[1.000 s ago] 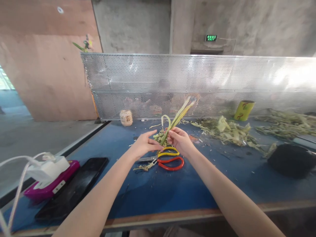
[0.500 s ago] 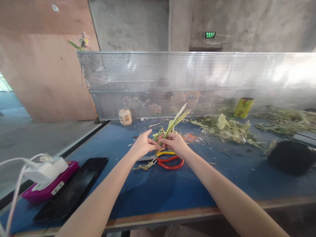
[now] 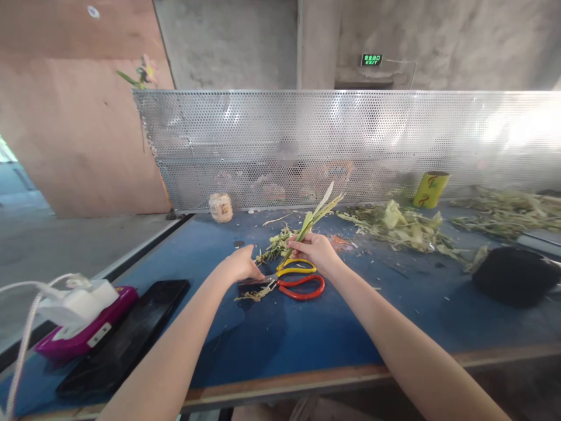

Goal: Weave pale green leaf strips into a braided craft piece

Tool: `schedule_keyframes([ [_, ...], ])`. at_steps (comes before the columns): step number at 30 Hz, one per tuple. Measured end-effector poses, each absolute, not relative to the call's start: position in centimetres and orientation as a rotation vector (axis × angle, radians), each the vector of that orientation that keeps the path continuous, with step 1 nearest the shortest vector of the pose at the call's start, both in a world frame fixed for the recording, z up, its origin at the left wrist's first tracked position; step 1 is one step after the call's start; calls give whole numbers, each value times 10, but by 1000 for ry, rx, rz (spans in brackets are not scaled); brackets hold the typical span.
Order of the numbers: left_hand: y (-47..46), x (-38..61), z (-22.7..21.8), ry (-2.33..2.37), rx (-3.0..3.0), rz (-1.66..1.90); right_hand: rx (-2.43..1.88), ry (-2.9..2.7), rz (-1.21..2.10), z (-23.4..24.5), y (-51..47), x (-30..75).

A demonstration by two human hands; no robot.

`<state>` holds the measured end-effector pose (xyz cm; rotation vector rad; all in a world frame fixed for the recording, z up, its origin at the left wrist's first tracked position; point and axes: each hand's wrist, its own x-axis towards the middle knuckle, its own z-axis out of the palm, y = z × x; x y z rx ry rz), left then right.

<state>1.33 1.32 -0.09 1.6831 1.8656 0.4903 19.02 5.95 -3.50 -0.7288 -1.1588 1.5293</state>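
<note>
Gripping a slim bundle of pale green, flat leaf strips (image 3: 316,216) between thumb and fingers, the right hand (image 3: 318,252) holds it above the blue surface (image 3: 342,330), the tips slanting up and to the right. The left hand (image 3: 236,266) is loosely open, its thumb parted from the fingers, which reach over the blades of metal scissors with one yellow and one red loop handle (image 3: 286,285) (whether they touch the steel, I cannot tell). Just behind the scissors lies a small heap of green plant scraps (image 3: 276,244); farther right sits a larger pile of dry, yellowish-green husks (image 3: 407,229), near a yellow cylinder with dark markings (image 3: 430,190).
</note>
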Motion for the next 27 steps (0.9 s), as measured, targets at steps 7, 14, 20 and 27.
schedule_keyframes([
  [7,16,16,-7,1834,1709,532,-747,-1204,1522,-35,57,189],
  [14,18,13,-4,1702,1690,761,-804,-1247,1540,-32,54,190],
  [20,14,29,4,1360,1599,1184,-776,-1277,1647,-37,56,186],
  [27,14,36,-2,1242,1636,1218,-687,-1142,1654,-33,53,185],
])
